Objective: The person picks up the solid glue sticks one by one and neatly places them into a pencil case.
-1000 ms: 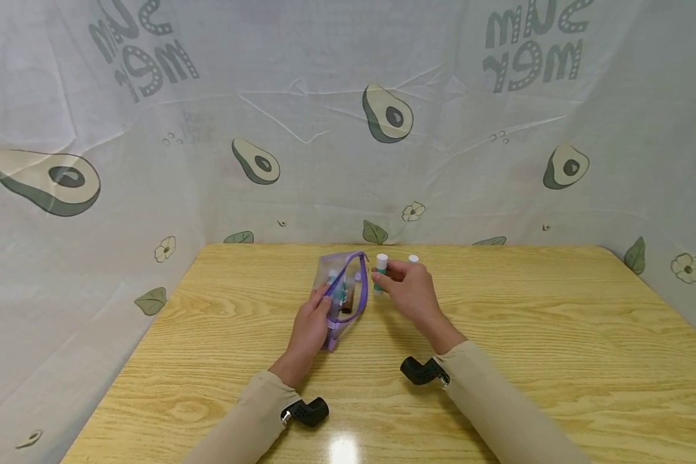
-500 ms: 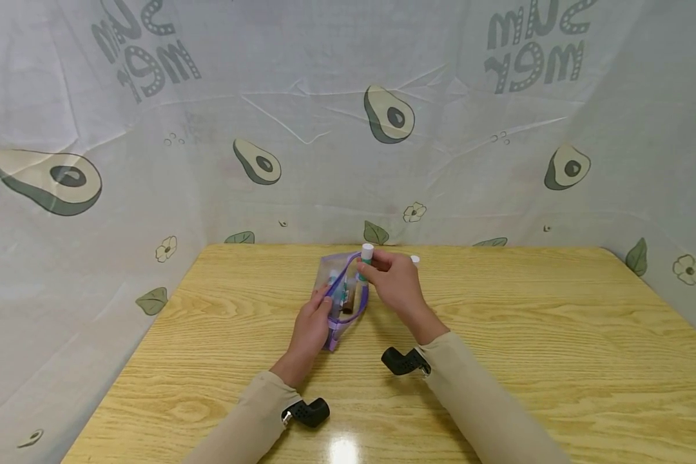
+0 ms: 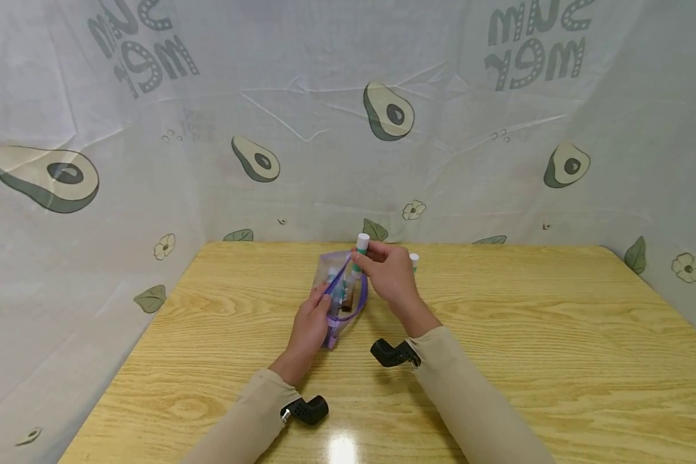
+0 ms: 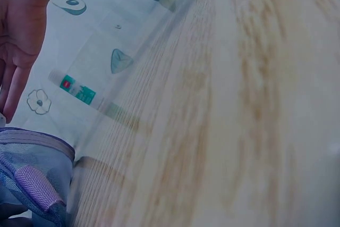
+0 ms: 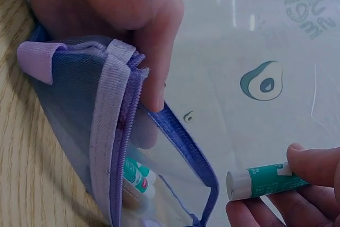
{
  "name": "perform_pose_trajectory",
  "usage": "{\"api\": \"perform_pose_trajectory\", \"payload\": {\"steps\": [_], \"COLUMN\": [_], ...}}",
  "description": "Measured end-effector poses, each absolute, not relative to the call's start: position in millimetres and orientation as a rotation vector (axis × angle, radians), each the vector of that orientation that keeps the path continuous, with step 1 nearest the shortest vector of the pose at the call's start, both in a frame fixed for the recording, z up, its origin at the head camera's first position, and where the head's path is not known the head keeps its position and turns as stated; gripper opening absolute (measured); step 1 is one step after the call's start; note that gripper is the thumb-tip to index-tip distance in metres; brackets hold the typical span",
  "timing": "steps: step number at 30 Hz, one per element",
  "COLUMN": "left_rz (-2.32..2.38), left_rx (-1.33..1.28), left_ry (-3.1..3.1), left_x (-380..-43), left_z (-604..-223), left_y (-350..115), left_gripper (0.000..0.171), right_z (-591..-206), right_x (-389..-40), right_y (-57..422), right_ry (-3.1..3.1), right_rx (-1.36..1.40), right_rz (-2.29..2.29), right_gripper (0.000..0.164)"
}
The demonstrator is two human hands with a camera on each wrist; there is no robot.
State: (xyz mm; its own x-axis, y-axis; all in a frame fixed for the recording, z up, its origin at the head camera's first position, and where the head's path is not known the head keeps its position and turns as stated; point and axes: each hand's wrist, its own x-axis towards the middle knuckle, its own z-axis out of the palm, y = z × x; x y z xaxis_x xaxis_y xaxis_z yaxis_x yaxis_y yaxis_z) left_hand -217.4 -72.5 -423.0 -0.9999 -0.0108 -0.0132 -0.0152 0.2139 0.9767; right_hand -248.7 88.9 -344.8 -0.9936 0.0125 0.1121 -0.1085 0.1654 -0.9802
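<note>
My left hand (image 3: 309,325) grips one side of a see-through mesh zip pouch (image 3: 327,261) with purple edging, its mouth spread towards the right. Between thumb and fingers, my right hand (image 3: 396,276) pinches a white-capped green glue stick (image 3: 362,242), upright over the pouch's mouth in the head view. The right wrist view shows that glue stick (image 5: 273,179) with its white base pointing at the opening. Inside the pouch lie green-and-white glue sticks (image 5: 137,177) and a dark brown cylinder (image 3: 347,304). Another glue stick (image 4: 78,90) stands on the table, partly hidden behind my right hand in the head view.
The wooden table (image 3: 528,335) reaches back to a pale cloth (image 3: 319,193) printed with avocados, leaves and lettering. Each sleeve carries a black wrist device, one on the left (image 3: 305,410) and one on the right (image 3: 393,353).
My right hand has brought the glue stick leftward and a little up, from beside the pouch to over its mouth. My left hand and the pouch have stayed put.
</note>
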Motion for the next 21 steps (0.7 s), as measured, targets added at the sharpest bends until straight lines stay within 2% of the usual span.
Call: {"api": "perform_pose_trajectory", "payload": {"steps": [8,21], "left_rz": [1.981,1.982], "left_rx": [-0.047,-0.039], "left_ry": [2.430,2.424], "left_x": [-217.7,-218.0], "left_z": [-422.8,-423.6], "left_y": [-74.2,-73.8], "left_gripper": [0.051,0.051], "right_z": [-342.6,-347.4], "right_x": [-249.7,-251.3], "right_y": [86.0,88.6], "right_ry": [-2.312,-2.282], "right_rx": [0.059,0.023], "right_rz": [1.991,1.968], "right_gripper": [0.042,0.033]}}
